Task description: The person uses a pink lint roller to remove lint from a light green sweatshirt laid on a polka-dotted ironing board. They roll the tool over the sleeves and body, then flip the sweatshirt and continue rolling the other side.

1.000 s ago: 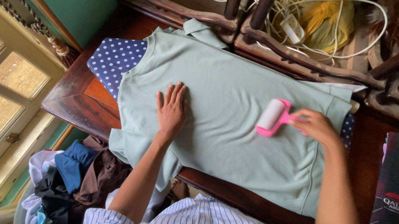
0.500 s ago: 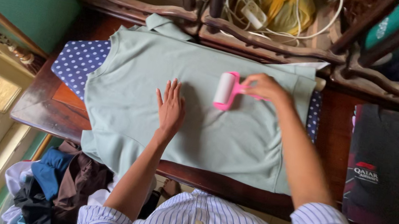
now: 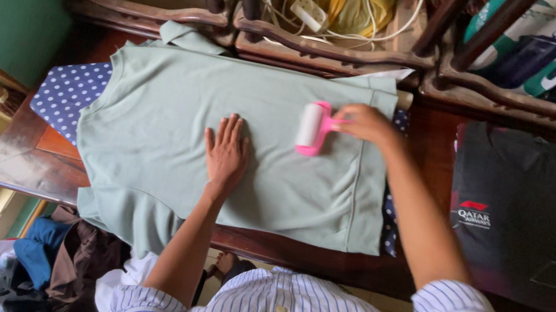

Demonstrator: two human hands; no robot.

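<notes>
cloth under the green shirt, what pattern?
Dark blue with small white polka dots; the cloth shows left of the shirt in the head view.

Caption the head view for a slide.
Right hand rolls a pink lint roller over a pale green shirt; left hand lies flat on it.

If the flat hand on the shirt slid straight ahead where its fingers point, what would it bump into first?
The left hand points up across the pale green shirt. Probably nothing until the shirt's far edge, then the dark wooden rail; the pink lint roller sits off to the side.

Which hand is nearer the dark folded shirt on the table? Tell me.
Right. The right hand grips the pink lint roller on the green shirt, close to the dark folded shirt. The left hand lies flat further away, mid-shirt.
</notes>
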